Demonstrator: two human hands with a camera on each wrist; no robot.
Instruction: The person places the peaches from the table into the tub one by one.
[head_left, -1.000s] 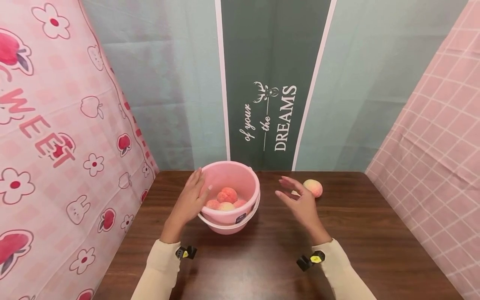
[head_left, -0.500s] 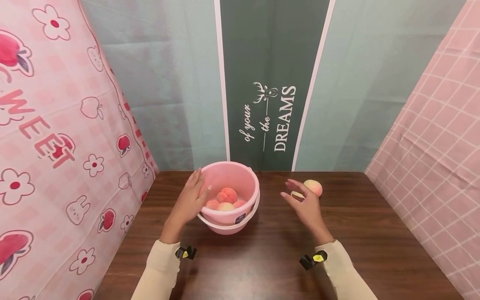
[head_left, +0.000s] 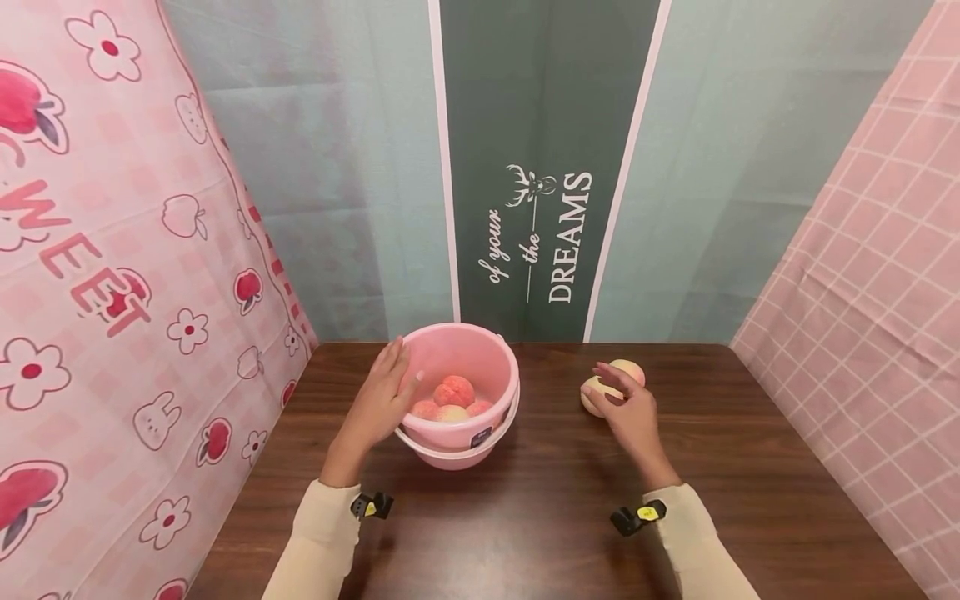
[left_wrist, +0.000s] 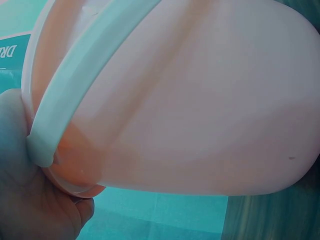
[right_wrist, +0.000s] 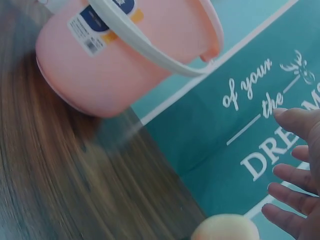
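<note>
My left hand (head_left: 380,396) grips the left rim of a pink bucket (head_left: 457,346), thumb over the inside; the left wrist view has the hand at the rim beside the pale handle (left_wrist: 82,75). Several peaches (head_left: 453,391) lie inside, the top one orange-red. To the right, my right hand (head_left: 633,417) reaches over a pale yellow peach (head_left: 603,385), thumb and fingers spread above and around it. A second peach (head_left: 637,373), partly hidden by the fingers, sits just behind. In the right wrist view the fingers are apart, and a pale peach (right_wrist: 226,229) shows below them.
A dark wooden table (head_left: 555,517) carries everything. Behind it hangs a green curtain (head_left: 555,100) with white lettering. Patterned pink cloths stand along the left (head_left: 112,333) and right (head_left: 862,292) sides.
My right hand has moved right and slightly down to the nearer peach, which now shows more between thumb and fingers. The left hand and the bucket stay in place.
</note>
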